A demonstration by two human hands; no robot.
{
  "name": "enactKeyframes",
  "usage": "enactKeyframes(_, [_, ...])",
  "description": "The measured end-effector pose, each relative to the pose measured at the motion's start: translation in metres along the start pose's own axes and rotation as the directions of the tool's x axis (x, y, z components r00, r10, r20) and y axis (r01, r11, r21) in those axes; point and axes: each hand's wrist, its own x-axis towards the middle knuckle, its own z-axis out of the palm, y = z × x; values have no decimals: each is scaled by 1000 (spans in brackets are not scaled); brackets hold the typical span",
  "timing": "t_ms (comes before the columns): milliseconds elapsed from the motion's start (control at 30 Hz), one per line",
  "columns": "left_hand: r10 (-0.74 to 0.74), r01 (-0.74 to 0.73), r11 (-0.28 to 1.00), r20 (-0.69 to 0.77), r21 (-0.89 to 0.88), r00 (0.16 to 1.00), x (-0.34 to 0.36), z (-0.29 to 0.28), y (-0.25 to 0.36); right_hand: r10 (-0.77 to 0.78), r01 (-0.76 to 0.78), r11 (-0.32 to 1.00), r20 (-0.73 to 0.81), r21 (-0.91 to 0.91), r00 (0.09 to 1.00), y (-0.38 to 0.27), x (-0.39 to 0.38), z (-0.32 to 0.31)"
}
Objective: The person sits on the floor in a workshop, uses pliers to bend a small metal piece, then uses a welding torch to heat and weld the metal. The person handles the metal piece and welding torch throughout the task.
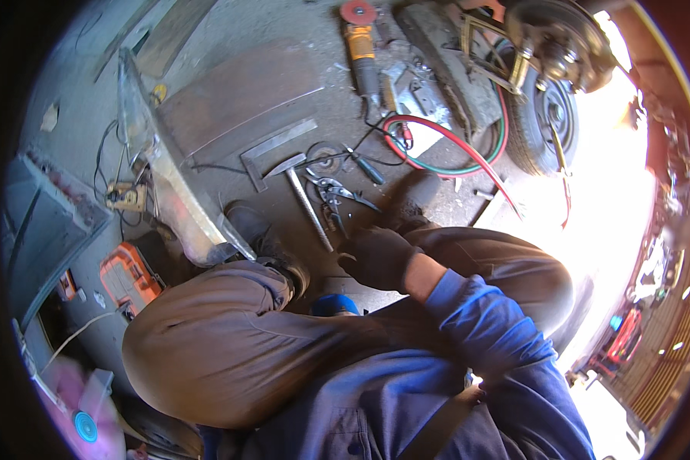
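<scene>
My right hand, in a dark glove, reaches over the floor between my legs, beside the tin snips and a hammer. Its curled fingers are dark and blurred, so I cannot tell whether they hold anything. My left hand is not in view. A screwdriver, a cutting disc and a metal square lie beyond. A blue round object is between my thighs. A long bent metal panel lies by my left boot.
An angle grinder, red and green hoses, a tyre and a brake assembly are ahead and right. An orange case, a power socket, a pink fan and a grey sheet-metal part are left.
</scene>
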Motion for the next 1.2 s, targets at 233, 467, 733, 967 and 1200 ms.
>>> enactKeyframes(233, [80,-71,988,-56,138,995,-28,-8,61,-225,188,969,-255,-163,940,-50,-28,-78])
enactKeyframes(467, [199,-173,961,-101,216,975,-55,-33,114,-108,224,975,-883,-4,457,-71,-197,-200])
enactKeyframes(733, [296,-238,921,-159,309,942,-79,-46,168,477,41,878,-879,477,3,1,-298,-160])
enactKeyframes(967, [346,-235,886,-233,400,909,-98,-58,210,712,-60,627,-541,777,449,138,-206,0])
enactKeyframes(1200, [389,-218,842,-275,493,880,-106,-63,244,368,-332,917,-148,219,918,209,-174,171])
